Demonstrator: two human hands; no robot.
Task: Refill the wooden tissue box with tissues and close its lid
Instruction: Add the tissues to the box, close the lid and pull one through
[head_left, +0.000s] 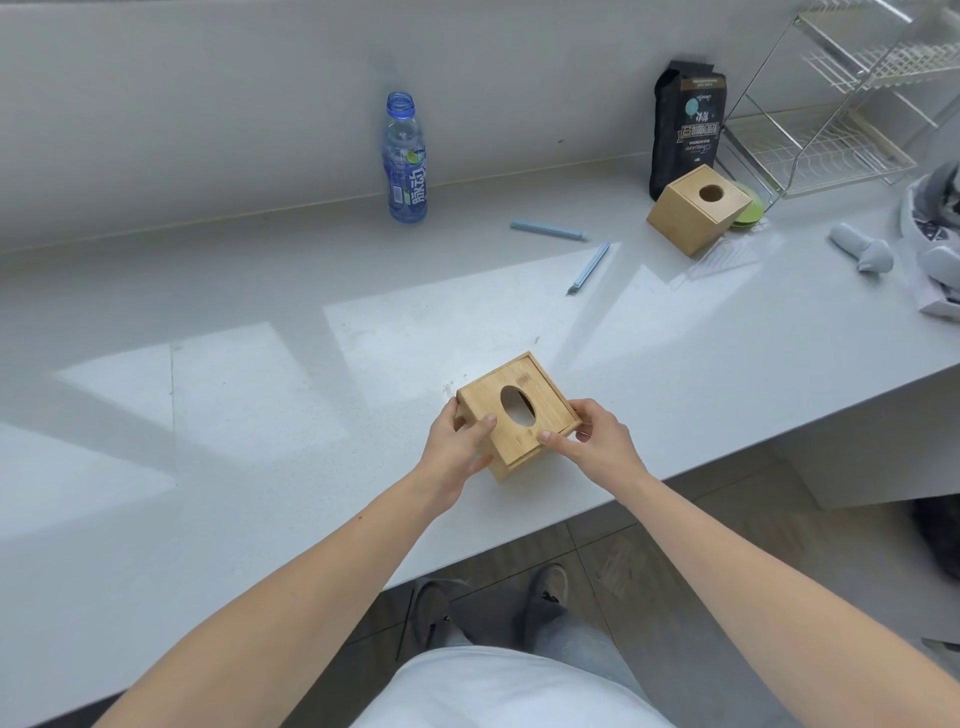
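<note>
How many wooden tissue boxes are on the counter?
2. One oval-slot light wooden box at the front edge, held by the left hand and right hand; one round-hole light wooden box back right, beside the black bag. None seems hidden.

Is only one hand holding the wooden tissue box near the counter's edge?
No: the left hand and right hand both hold the wooden tissue box, thumbs on its top.

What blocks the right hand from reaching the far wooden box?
Probably nothing, so yes: bare countertop lies between the right hand and far wooden box, though it grips the near tissue box.
</note>
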